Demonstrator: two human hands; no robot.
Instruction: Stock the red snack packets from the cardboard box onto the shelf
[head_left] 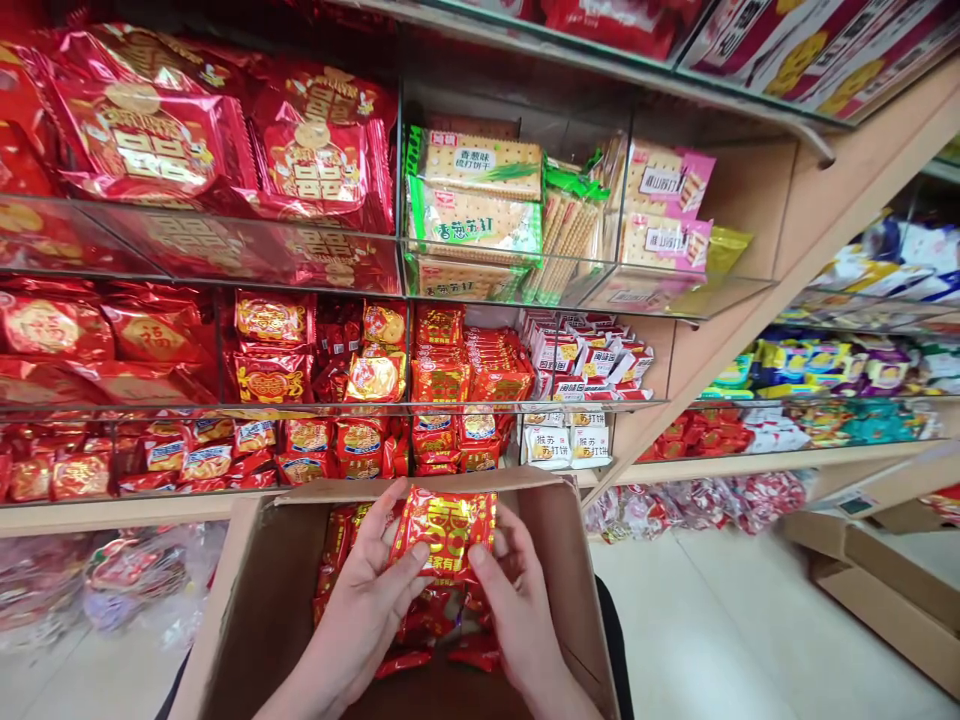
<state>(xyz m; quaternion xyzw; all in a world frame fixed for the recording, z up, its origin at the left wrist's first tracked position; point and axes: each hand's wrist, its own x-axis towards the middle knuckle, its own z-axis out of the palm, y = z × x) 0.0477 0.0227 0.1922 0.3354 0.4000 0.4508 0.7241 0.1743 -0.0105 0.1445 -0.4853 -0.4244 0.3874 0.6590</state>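
Note:
Between my two hands is a small red snack packet (448, 530) with gold characters, held face up above an open cardboard box (259, 580). My left hand (375, 590) grips its left edge, thumb on the front and fingers behind. On the right edge my right hand (517, 590) holds it the same way. Other red packets (334, 565) lie inside the box, partly hidden by my hands and wrists. Whether more than one packet is in my grip cannot be made out.
Clear-fronted shelves in front carry red packets (300, 160), green-edged crackers (480, 190) and white cracker packets (566, 440). A slanted wooden panel (720, 330) divides them from more shelves at right. Bagged goods (120, 580) lie low at left; another cardboard box (885, 590) is on the floor.

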